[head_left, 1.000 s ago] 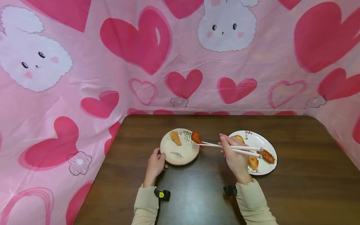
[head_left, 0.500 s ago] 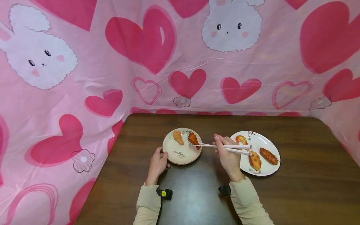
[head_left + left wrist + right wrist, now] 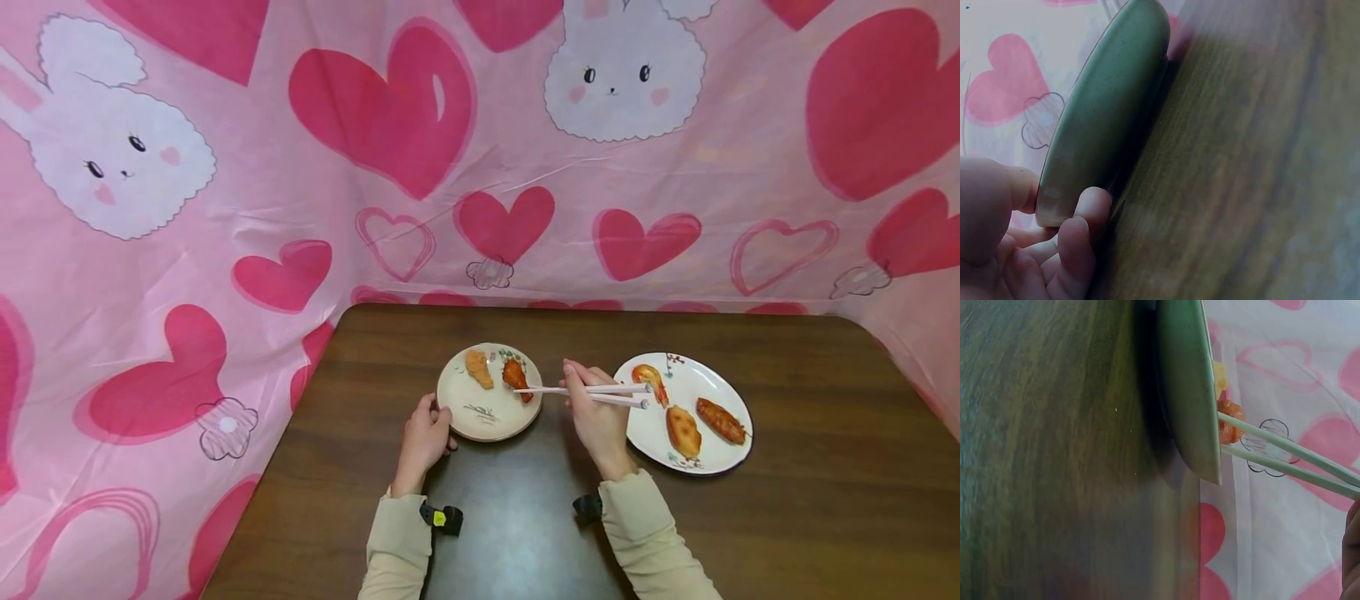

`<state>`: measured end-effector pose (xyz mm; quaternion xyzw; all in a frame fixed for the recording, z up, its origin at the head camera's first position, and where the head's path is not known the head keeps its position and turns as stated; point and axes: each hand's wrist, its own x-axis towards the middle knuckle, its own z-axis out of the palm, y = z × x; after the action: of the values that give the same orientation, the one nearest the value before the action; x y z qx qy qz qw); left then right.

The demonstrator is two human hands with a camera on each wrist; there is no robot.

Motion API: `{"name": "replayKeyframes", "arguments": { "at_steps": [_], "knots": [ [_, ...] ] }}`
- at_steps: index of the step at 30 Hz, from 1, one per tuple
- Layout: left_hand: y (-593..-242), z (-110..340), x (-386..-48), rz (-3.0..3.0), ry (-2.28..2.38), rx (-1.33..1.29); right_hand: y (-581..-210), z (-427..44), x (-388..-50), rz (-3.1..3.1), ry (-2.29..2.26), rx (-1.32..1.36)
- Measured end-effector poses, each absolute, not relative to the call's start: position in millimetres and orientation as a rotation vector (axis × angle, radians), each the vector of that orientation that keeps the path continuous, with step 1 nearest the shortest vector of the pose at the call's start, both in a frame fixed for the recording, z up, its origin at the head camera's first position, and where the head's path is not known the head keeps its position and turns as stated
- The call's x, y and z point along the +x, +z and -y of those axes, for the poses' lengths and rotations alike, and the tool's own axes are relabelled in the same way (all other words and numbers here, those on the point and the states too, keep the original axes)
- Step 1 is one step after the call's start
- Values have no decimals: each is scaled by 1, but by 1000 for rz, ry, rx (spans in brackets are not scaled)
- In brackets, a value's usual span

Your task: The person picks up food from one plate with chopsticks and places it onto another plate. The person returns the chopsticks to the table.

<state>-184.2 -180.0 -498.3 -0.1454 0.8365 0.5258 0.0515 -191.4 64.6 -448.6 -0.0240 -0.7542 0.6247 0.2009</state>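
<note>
My left hand [image 3: 426, 435] pinches the near left rim of a small round cream plate [image 3: 487, 423], thumb at the edge and fingers against the underside, as the left wrist view shows. On this plate lie a golden breaded piece [image 3: 478, 369] and a reddish-brown glazed drumstick [image 3: 516, 377]. White chopsticks [image 3: 611, 389] are held in my right hand [image 3: 596, 414], which is over the table between the two plates. Their tips meet the drumstick near its thin end. In the right wrist view the plate's rim [image 3: 1213, 419] partly hides the drumstick [image 3: 1230, 422].
To the right stands a white oval plate [image 3: 723, 387] holding a shrimp [image 3: 651, 383], a golden-brown piece [image 3: 683, 432] and a browned chicken wing [image 3: 722, 421]. Both plates rest on a dark wooden table [image 3: 825, 467]. A pink heart-printed cloth [image 3: 420, 167] hangs behind and at the sides.
The drumstick has moved left with the chopsticks from the round plate's right edge onto that plate. My right hand has shifted left, uncovering more of the oval plate. The left hand keeps its hold.
</note>
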Motion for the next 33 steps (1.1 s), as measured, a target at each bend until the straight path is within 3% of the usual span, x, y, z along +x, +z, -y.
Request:
{"name": "replayKeyframes", "arguments": {
  "at_steps": [7,19,33],
  "knots": [
    [-498,180,-184,-2561,1616,-417,-428,-54,-182,2098,1717,-44],
    [-499,179,-184,-2572,1605,-429,-460,-52,-201,2012,1770,15],
    [-499,179,-184,-2581,1606,-425,-455,-42,-200,2086,1632,25]
  ]
}}
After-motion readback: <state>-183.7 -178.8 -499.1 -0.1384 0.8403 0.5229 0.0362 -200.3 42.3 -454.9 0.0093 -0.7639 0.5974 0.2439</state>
